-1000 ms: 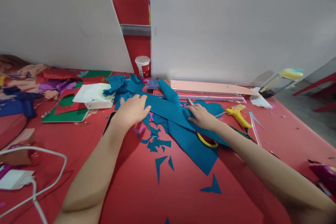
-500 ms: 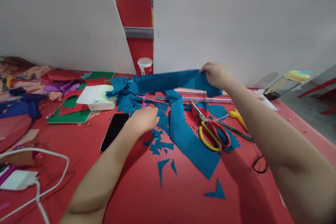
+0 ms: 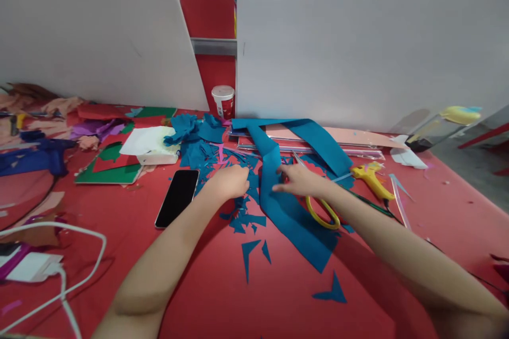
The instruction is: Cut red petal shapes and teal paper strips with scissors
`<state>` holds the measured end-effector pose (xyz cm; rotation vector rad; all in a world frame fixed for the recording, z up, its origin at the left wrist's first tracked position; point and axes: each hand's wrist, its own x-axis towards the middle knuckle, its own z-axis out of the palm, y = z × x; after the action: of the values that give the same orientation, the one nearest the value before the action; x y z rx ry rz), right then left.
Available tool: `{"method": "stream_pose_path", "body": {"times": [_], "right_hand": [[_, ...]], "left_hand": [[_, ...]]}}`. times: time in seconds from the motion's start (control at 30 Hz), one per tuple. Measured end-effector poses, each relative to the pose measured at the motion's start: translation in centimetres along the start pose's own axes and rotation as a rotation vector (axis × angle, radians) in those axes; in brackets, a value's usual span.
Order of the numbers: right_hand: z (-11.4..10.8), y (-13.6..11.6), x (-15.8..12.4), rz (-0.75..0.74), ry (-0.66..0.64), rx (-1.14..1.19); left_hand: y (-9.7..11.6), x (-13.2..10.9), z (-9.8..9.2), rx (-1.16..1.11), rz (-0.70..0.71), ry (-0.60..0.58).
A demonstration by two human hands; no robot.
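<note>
A long blue fabric strip (image 3: 292, 225) lies folded across the middle of the red table, with its other part bent back towards the white panel. My right hand (image 3: 300, 180) hovers at its right edge, fingers apart and holding nothing visible. Beneath that hand are scissors (image 3: 324, 217), with a yellow handle loop showing and the rest mostly covered. Left of the strip, above small blue scraps (image 3: 242, 217), my left hand (image 3: 230, 183) is closed with its fingers curled under. Whatever it may hold is hidden.
Left of my left hand lies a black phone (image 3: 177, 198). A yellow glue gun (image 3: 373, 180) rests at the right. Behind are a white box (image 3: 159, 156), a lidded cup (image 3: 223, 100) and white panels (image 3: 358, 53). A white cable (image 3: 97, 238) loops at the far left.
My right hand has let go of the raised part of the strip and come down towards the scissors. That part now lies on the table. My left hand has barely moved.
</note>
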<state>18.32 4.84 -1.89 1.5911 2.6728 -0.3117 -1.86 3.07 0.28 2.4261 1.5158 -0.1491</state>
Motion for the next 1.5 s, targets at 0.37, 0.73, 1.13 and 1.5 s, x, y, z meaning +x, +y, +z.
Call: {"method": "stream_pose_path", "body": {"times": [0.37, 0.73, 1.13, 1.5], "right_hand": [[-0.1, -7.4, -3.1, -0.122, -0.144, -0.247], [0.6, -12.3, -3.7, -0.111, -0.141, -0.35], [3.1, -9.7, -7.3, -0.171, -0.079, -0.491], [2.0, -7.6, -6.7, -0.076, 0.033, -0.379]], "left_hand": [[-0.5, 1.1, 0.3, -0.618, 0.123, 0.196], [-2.4, 2.8, 2.1, -0.65, 0.041, 0.25], [-1.8, 2.8, 2.1, -0.627, 0.094, 0.091], [-2.5, 1.3, -1.7, -0.761, -0.028, 0.606]]}}
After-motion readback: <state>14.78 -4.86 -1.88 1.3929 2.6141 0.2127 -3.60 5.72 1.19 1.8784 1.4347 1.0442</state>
